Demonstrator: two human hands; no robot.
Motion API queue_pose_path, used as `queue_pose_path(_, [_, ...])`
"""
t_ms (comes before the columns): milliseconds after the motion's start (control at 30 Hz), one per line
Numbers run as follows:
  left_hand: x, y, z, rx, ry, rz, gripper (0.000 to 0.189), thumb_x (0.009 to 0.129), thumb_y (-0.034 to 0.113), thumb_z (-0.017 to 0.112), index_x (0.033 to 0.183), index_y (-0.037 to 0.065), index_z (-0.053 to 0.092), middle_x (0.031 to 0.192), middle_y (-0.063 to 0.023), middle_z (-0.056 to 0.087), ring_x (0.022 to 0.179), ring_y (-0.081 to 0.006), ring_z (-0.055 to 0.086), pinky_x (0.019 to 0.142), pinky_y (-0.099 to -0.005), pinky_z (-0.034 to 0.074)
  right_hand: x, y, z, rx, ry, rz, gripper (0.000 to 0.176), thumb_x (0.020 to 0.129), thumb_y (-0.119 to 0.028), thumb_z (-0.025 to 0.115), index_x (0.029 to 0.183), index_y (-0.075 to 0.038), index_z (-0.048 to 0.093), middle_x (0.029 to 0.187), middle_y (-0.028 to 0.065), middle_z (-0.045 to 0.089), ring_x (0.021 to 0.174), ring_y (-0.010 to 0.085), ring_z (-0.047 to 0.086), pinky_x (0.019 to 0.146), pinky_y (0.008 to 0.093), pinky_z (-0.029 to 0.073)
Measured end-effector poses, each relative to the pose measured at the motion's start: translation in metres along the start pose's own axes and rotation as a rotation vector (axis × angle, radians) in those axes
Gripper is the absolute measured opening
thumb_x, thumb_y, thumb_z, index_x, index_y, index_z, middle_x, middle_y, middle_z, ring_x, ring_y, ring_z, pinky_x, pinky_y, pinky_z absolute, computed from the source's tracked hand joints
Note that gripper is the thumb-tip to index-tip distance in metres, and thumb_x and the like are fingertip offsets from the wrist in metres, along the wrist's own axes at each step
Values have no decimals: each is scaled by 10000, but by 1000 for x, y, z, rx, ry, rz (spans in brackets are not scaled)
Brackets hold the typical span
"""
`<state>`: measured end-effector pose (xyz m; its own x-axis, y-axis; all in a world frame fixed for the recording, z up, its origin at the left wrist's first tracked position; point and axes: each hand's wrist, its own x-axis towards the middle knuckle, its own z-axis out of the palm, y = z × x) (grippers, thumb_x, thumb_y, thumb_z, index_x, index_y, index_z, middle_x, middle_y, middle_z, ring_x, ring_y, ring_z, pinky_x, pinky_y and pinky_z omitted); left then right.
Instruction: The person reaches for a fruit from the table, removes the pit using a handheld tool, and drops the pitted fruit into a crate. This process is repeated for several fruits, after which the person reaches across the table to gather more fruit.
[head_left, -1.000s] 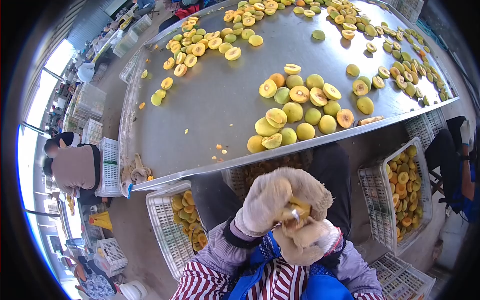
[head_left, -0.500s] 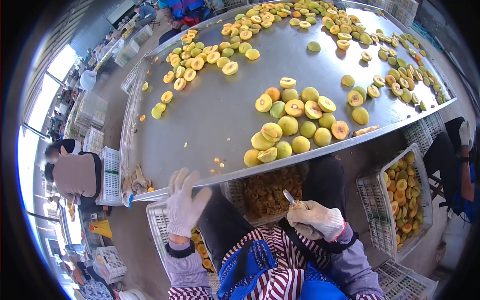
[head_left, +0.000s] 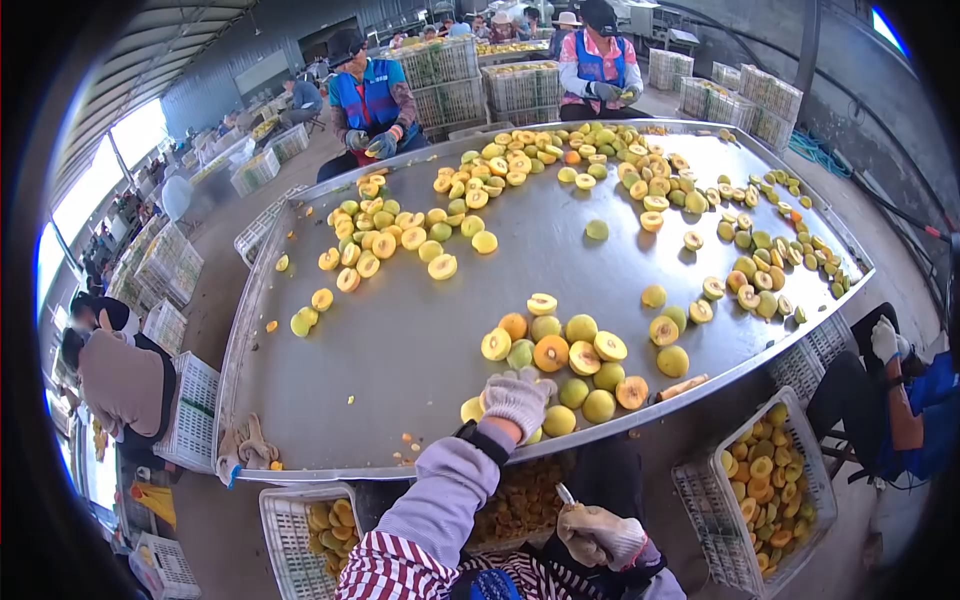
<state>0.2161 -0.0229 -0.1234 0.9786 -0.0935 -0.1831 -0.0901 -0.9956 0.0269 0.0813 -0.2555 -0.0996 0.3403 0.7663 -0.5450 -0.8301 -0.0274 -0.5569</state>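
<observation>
My left hand [head_left: 515,400], in a pale knit glove, reaches palm down onto the near pile of yellow-green peaches. Its fingers are partly apart over the fruit, and what lies under the palm is hidden. A halved peach [head_left: 551,352] with brown flesh at its centre lies just beyond the fingertips. Closer to my body, below the table edge, my right hand [head_left: 600,537] is closed around a short metal-bladed tool [head_left: 565,494], whose bright tip sticks up. Its glove is stained brown. The metal table [head_left: 400,370] bears several loose groups of halved and whole-looking peaches.
Crates of cut peaches stand at the right [head_left: 722,470] and by my left side [head_left: 268,530]. A bin of brown scraps [head_left: 515,510] sits below the table edge. Co-workers sit across the table [head_left: 365,100] and at the right [head_left: 905,400]. Gloves [head_left: 250,445] lie at the left corner.
My left hand has moved from the table's near edge up and right onto the near pile. My right hand still grips the tool. The view has tilted up, showing people across the table.
</observation>
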Motion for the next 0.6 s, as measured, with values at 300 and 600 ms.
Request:
queue_pose_path(300, [-54, -58, -35, -272, -162, -311, 791, 748, 541, 757, 1393, 152, 515, 1319, -168, 565, 1212, -340, 593, 1033, -450, 470, 19, 1, 18, -95, 101, 73, 241, 981, -291, 610, 875, -79, 568, 536, -2, 480, 363, 106, 425, 331, 244, 325])
queue_pose_path(600, [-140, -58, -67, -2257, 155, 118, 614, 863, 312, 757, 1355, 81, 472, 1190, -172, 641, 1021, -313, 676, 813, -397, 587, 9, 1, 66, -357, 181, -166, 240, 945, -292, 669, 953, -61, 605, 641, -3, 552, 511, 87, 496, 484, 247, 403])
